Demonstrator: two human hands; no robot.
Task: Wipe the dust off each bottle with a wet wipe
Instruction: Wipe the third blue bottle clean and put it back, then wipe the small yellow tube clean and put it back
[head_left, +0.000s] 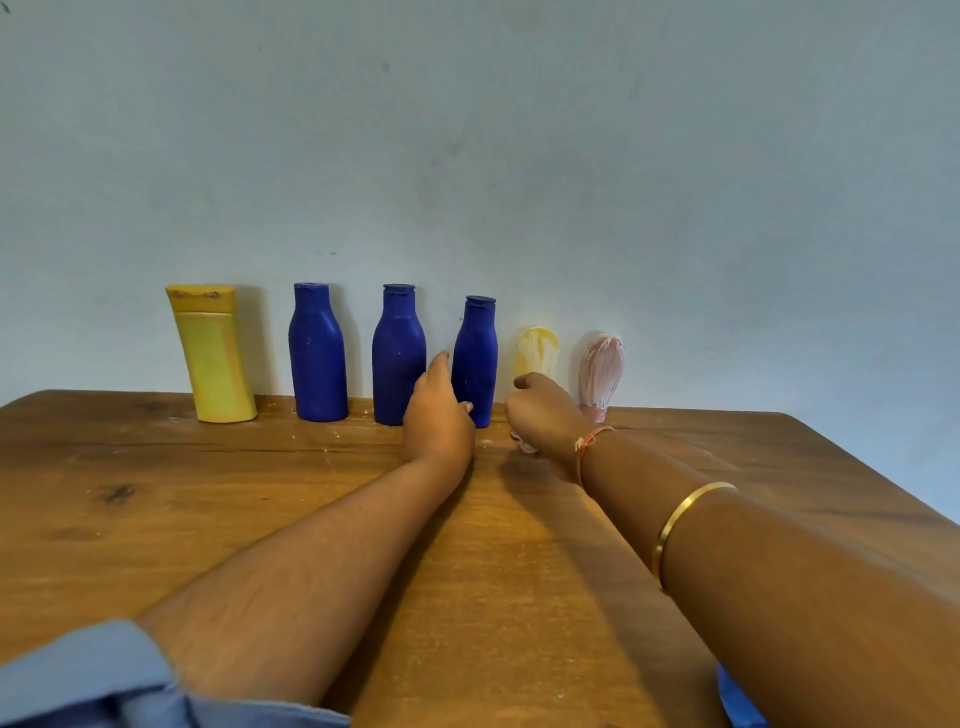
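Both arms stretch forward. The left hand (439, 415) reaches the rightmost blue bottle (477, 358), one fingertip against its front; whether it grips cannot be told. The right hand (543, 413) curls around a crumpled white wipe (523, 445). The bottle stands upright by the wall, speckled with dust.

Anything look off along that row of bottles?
The tall yellow bottle at the left end looks tilted, with brown marks on its cap. The small yellow bottle and pink bottle are streaked white.
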